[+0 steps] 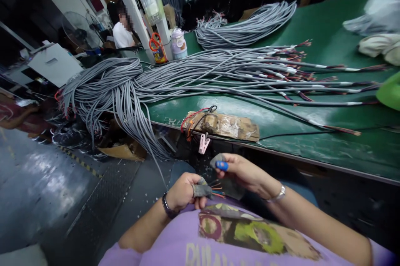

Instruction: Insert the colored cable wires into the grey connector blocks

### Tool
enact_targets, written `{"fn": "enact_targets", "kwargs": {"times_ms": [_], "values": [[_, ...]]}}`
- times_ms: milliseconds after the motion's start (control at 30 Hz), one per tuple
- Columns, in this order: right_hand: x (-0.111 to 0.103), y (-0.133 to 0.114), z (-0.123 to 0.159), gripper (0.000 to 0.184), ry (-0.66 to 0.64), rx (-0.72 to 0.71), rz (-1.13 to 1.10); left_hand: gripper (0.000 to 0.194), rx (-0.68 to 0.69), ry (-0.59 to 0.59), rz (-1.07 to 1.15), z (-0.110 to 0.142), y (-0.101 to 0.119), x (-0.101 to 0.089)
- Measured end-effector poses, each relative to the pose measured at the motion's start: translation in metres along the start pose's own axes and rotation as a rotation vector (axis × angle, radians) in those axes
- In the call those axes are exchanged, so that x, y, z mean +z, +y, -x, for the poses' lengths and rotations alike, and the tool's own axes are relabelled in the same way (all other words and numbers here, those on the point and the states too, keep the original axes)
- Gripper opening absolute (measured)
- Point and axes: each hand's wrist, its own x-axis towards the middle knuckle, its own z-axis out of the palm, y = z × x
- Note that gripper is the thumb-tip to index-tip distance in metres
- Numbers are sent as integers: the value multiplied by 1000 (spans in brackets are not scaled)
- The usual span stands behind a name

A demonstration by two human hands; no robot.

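Note:
My left hand [186,191] is closed around the end of a grey cable, whose thin coloured wires [218,193] fan out past the fingers, orange, blue and dark ones among them. Grey coverings wrap some of its fingertips. Up and to the right, my right hand [239,170] is pinched closed, apart from the wires. It wears a grey fingertip cover and a blue wrap [221,165]; whatever lies between its fingers is hidden. From my left hand, the grey cable [158,170] runs up to a large bundle of grey cables [125,78] draped over the table edge.
On the green table [312,145] lie cables with stripped ends, a coiled bundle [246,28] and a wooden block [231,126] with a pink clip [204,144] below it. Orange scissors [155,42] stand by a post. A person [123,32] sits behind; another's arm shows far left.

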Motion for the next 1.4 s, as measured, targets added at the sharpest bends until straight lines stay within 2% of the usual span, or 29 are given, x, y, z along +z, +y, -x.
{"fn": "enact_targets", "kwargs": {"times_ms": [67,200,267,367,667,800,867,1033,1167,1267,1400], "values": [[-5,-1,1,31,63,-16,-45,39,34,48,23,0,-3,1],[4,0,4,37,-36,53,74,41,107,155,16,-1,-7,3],[13,3,5,38,-77,37,148,41,144,173,-20,-2,-7,5],[22,9,2,39,-67,9,185,39,189,192,-69,-2,-8,8],[22,22,5,36,-58,72,0,39,255,252,-139,-1,-14,11],[24,23,6,35,-57,61,12,36,292,298,-157,-2,-19,9],[25,24,4,35,-35,27,66,34,273,285,-180,-3,-21,8],[27,31,-3,36,34,-106,258,31,171,158,-217,-7,-23,8],[27,31,-4,37,114,-71,114,34,189,156,-80,-8,-23,7],[26,26,-2,39,179,-39,-34,37,210,199,-8,-8,-25,7],[26,22,1,41,74,-37,-40,38,226,232,10,-8,-24,8]]}}
